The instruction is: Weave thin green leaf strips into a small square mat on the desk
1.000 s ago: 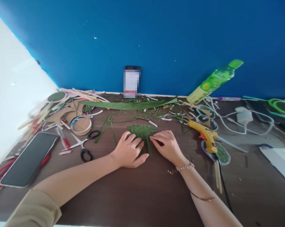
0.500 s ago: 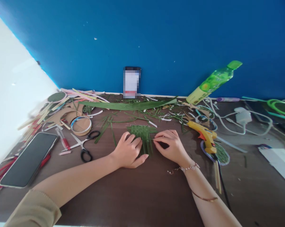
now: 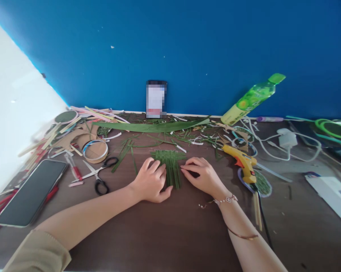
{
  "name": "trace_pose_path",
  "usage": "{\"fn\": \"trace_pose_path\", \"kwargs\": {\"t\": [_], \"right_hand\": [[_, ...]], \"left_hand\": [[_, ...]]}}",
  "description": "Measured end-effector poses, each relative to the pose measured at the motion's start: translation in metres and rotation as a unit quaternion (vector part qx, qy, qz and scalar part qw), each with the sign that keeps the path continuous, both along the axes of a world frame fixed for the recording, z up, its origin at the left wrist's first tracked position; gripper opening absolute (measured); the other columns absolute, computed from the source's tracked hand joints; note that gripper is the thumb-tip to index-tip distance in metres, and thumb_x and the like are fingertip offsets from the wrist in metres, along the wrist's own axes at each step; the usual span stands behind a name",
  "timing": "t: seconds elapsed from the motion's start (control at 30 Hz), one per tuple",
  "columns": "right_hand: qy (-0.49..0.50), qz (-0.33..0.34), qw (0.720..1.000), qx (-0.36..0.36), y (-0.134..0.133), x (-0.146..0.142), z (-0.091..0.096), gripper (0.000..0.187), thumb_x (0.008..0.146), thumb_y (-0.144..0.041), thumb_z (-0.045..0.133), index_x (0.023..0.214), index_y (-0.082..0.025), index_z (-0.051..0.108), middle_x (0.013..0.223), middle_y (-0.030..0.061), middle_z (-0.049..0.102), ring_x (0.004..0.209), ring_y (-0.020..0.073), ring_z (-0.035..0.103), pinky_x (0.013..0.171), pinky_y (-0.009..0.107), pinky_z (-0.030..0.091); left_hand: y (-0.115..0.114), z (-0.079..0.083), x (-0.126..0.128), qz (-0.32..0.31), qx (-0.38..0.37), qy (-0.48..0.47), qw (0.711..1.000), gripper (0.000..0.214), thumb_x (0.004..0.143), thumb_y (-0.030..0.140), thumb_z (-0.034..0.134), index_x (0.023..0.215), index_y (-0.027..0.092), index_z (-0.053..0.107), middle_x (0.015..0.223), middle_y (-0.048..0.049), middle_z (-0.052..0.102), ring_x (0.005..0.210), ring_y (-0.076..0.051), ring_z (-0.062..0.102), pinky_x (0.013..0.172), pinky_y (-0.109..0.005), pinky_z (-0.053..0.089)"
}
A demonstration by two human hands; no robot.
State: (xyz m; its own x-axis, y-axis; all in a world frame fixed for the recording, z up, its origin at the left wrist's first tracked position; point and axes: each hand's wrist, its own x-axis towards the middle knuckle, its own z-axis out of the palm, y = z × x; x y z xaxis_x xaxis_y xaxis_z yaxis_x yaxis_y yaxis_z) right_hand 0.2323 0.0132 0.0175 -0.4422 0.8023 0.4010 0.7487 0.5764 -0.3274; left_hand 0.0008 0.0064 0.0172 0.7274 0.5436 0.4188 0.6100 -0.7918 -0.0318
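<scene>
A small woven mat of green leaf strips lies on the brown table, its loose strip ends pointing towards me. My left hand rests over the mat's left side, fingers bent and spread, thumb apart near the loose ends. Part of the mat is hidden under these fingers. At the right edge, thumb and forefinger of my right hand are pinched together, apparently on the end of a thin leaf strip mostly hidden by the fingertips. Behind the mat, a long green leaf stretches across many leaf scraps.
Scissors, a tape ring and a phone lie left. Right are a yellow glue gun with its cord, a leaning green bottle and a white charger. Another phone leans on the blue wall.
The view has shifted slightly, so everything sits a little further left. My left hand's fingers have drawn back slightly from the mat, uncovering more strips. The right hand keeps its pinch by the right edge.
</scene>
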Motion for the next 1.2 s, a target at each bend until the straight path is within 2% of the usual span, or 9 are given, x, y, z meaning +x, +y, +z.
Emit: {"fn": "trace_pose_path", "kwargs": {"t": [0.2, 0.47, 0.7, 0.83, 1.07, 1.2], "right_hand": [[-0.002, -0.001, 1.0, 0.003, 0.0003, 0.0, -0.0002, 0.017, 0.086, -0.023, 0.055, 0.083, -0.021, 0.072, 0.08, 0.0043, 0.065, 0.075, 0.0155, 0.059, 0.07, 0.033, 0.044], [0.001, -0.003, 1.0, 0.001, -0.0001, -0.0001, -0.0012, 0.018, 0.086, -0.023, 0.054, 0.083, -0.022, 0.071, 0.079, 0.0042, 0.064, 0.074, 0.0155, 0.059, 0.07, 0.033, 0.044], [0.008, -0.002, 1.0, 0.003, 0.0005, 0.0003, -0.0029, 0.017, 0.086, -0.023, 0.055, 0.083, -0.021, 0.072, 0.079, 0.0043, 0.064, 0.074, 0.0155, 0.059, 0.07, 0.032, 0.045], [0.007, -0.002, 1.0, 0.006, 0.0005, 0.0001, -0.003, 0.018, 0.086, -0.023, 0.054, 0.083, -0.022, 0.071, 0.079, 0.0044, 0.064, 0.074, 0.0156, 0.058, 0.07, 0.032, 0.045], [0.007, -0.006, 1.0, 0.001, 0.0001, 0.0004, -0.0023, 0.019, 0.086, -0.024, 0.053, 0.083, -0.021, 0.072, 0.079, 0.0049, 0.064, 0.074, 0.016, 0.058, 0.07, 0.033, 0.046], [0.007, -0.004, 1.0, 0.001, 0.0002, 0.0, -0.0022, 0.02, 0.087, -0.025, 0.052, 0.084, -0.022, 0.072, 0.08, 0.0049, 0.064, 0.075, 0.0161, 0.059, 0.071, 0.033, 0.047]], "left_hand": [[-0.0019, 0.0038, -0.0021, -0.002, 0.006, 0.032, 0.999, 0.044, 0.077, 0.044, 0.05, 0.094, 0.009, 0.071, 0.107, -0.0145, 0.066, 0.1, -0.031, 0.051, 0.096, -0.05, 0.03], [0.0006, 0.0055, -0.0041, -0.003, -0.01, 0.036, 0.999, 0.035, 0.078, 0.039, 0.052, 0.092, 0.012, 0.07, 0.107, -0.0117, 0.067, 0.101, -0.03, 0.052, 0.096, -0.049, 0.032], [0.0028, -0.0012, -0.0056, -0.064, 0.075, -0.004, 0.995, 0.025, 0.082, 0.029, 0.052, 0.068, 0.015, 0.067, 0.094, -0.0072, 0.069, 0.093, -0.024, 0.056, 0.091, -0.045, 0.037], [0.0031, -0.0027, -0.0052, -0.094, 0.11, -0.024, 0.989, 0.022, 0.083, 0.021, 0.053, 0.064, 0.018, 0.063, 0.084, -0.0029, 0.069, 0.086, -0.019, 0.057, 0.09, -0.041, 0.039], [0.0013, 0.0009, -0.0026, -0.035, 0.117, -0.1, 0.987, 0.021, 0.082, 0.02, 0.052, 0.062, 0.019, 0.061, 0.079, -0.0006, 0.068, 0.081, -0.016, 0.059, 0.087, -0.038, 0.041], [0.0009, 0.003, -0.0021, -0.027, 0.109, -0.11, 0.988, 0.02, 0.082, 0.02, 0.052, 0.064, 0.019, 0.061, 0.078, -0.0001, 0.068, 0.08, -0.016, 0.059, 0.087, -0.038, 0.041]]}}
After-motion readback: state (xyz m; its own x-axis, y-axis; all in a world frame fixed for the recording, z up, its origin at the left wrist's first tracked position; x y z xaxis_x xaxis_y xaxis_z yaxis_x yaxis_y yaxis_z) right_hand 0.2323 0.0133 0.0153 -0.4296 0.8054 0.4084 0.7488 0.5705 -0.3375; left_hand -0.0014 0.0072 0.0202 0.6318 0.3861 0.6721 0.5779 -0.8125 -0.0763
